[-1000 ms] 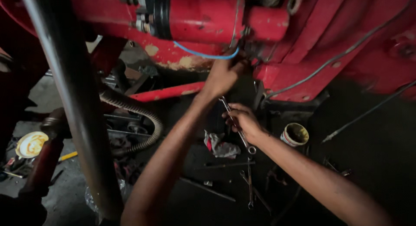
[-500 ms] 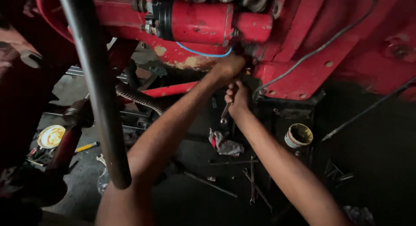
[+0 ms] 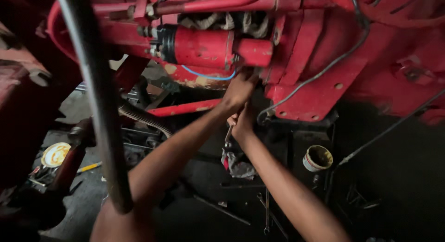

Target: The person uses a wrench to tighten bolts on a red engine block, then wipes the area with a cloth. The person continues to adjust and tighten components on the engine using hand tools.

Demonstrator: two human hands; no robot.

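The red cylinder [image 3: 208, 47] bolted along the machine's side is the thing to steer by. Just below its right end, the left hand [image 3: 239, 89] is pushed up against the red housing, fingers curled in close to the metal; whether they pinch a bolt or only brace there, I cannot tell from here. Directly under that hand, the right hand [image 3: 242, 123] is wrapped shut around a wrench [image 3: 228, 135], whose shank hangs down and left out of the fist. The working end seems to sit up in the shadow under the cylinder's tip, though the dark there hides it.

A slip is the worry. If the wrench jumps off its seat, the knuckles would go straight into the edge of the red bracket plate [image 3: 310, 96] to the right of the cylinder, or rake the blue wire [image 3: 208, 77] looping beneath it. The grey cable [image 3: 315, 79] draped right of the cylinder could also snag a swinging handle.

Room is tight. Upward is closed off by the cylinder and housing; rightward by the plate. The open swing is down and to the left, toward the ribbed hose [image 3: 143, 121]. Far below the cylinder, loose spanners [image 3: 266, 214], a rag [image 3: 238, 165] and a small tin [image 3: 317, 158] litter the floor, and the steel pipe [image 3: 99, 107] stands left of it, close by the left arm.
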